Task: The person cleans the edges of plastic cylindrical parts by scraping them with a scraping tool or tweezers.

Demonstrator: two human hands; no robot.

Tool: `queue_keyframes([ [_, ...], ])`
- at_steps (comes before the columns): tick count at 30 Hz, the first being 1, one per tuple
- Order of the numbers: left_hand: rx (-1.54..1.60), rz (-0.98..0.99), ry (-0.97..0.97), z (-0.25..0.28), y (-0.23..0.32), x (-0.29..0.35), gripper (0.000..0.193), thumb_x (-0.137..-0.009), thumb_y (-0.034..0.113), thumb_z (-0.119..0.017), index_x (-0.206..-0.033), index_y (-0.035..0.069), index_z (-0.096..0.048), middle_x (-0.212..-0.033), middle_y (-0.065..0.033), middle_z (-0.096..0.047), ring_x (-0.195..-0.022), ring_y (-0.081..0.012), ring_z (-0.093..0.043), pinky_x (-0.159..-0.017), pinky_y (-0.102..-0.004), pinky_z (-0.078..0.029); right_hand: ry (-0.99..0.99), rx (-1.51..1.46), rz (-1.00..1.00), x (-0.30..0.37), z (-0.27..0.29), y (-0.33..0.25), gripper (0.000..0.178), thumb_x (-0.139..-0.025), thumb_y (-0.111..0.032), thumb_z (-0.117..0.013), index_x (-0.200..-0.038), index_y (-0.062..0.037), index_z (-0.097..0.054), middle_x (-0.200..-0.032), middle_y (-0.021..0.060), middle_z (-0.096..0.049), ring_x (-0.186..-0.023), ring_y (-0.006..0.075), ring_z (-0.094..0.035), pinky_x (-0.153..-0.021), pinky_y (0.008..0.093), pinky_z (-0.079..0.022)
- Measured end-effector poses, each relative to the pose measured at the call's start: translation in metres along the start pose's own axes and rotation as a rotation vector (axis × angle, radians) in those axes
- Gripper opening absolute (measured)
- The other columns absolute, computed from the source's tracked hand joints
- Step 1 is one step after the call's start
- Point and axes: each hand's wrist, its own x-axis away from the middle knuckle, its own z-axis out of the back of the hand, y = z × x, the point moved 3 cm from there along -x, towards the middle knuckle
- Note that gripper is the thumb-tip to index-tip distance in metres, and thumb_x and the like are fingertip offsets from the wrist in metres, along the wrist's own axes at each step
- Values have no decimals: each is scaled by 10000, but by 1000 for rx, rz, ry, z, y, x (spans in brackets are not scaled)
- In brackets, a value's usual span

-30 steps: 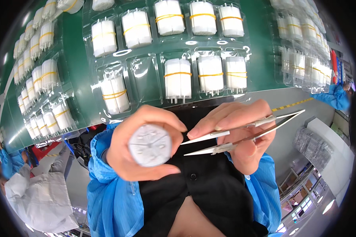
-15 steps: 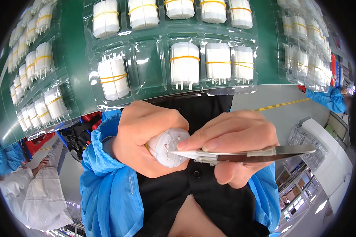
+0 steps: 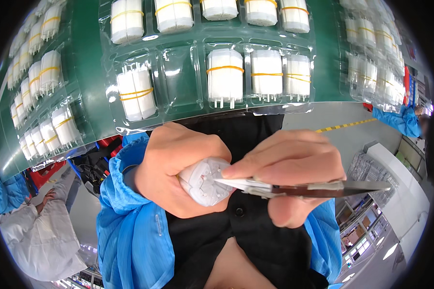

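Note:
My left hand [image 3: 178,168] is wrapped round a white cylindrical bundle [image 3: 205,185], its round end turned up between thumb and fingers. That end shows several wedge-like sections with small gaps; a bit of yellow band shows by my fingers. In my right hand [image 3: 294,168] is a pair of metal tweezers [image 3: 318,189] with pale tips and whitish tape round the arms. The tips lie over the upper right of the bundle's end. My right index fingertip is at that end's edge. Whether the tips grip anything, I cannot tell.
Ahead, a green table [image 3: 89,96] carries a clear plastic tray [image 3: 178,103] of similar white bundles with yellow rubber bands; one front pocket holds none. More filled trays stand left [image 3: 79,137] and right [image 3: 345,89]. A person in white [image 3: 43,231] is at the left.
The tweezers and my right hand have shifted slightly right, and the tips sit a little higher on the bundle's end. My left hand keeps its hold, the bundle turned slightly.

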Motion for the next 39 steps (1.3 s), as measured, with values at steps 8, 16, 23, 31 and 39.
queue_keyframes([
  [8,-98,-43,114,-4,2,1,216,-560,60,-729,-703,42,-568,-559,-62,-523,-443,-248,-522,-406,-284,-376,106,53,25,-1,5,-2,400,-864,-384,-604,-890,-5,-477,-734,191,-657,-545,218,-632,-484,258,-495],
  [16,48,51,13,2,-5,2,287,-502,82,-753,-719,43,-567,-569,-52,-542,-457,-231,-552,-421,-267,-391,81,42,79,8,-3,-3,439,-861,-424,-595,-782,2,-524,-767,200,-671,-558,192,-613,-468,242,-498],
  [23,-25,52,22,2,-1,2,263,-509,62,-736,-708,44,-565,-558,-51,-534,-449,-229,-548,-418,-261,-384,54,22,87,6,2,-3,435,-852,-415,-612,-819,9,-523,-771,200,-668,-557,207,-624,-468,255,-506],
  [31,-62,65,64,2,2,4,242,-520,54,-725,-698,42,-562,-544,-51,-523,-438,-233,-537,-412,-263,-380,23,54,47,11,3,-5,386,-868,-359,-599,-822,18,-525,-772,202,-667,-527,216,-621,-459,260,-508],
  [39,-126,-5,44,-1,1,0,261,-561,97,-769,-705,28,-563,-547,-72,-534,-432,-245,-535,-398,-286,-390,14,-127,44,9,-2,-2,513,-825,-430,-619,-892,70,-526,-794,260,-648,-635,286,-662,-513,326,-543],
])
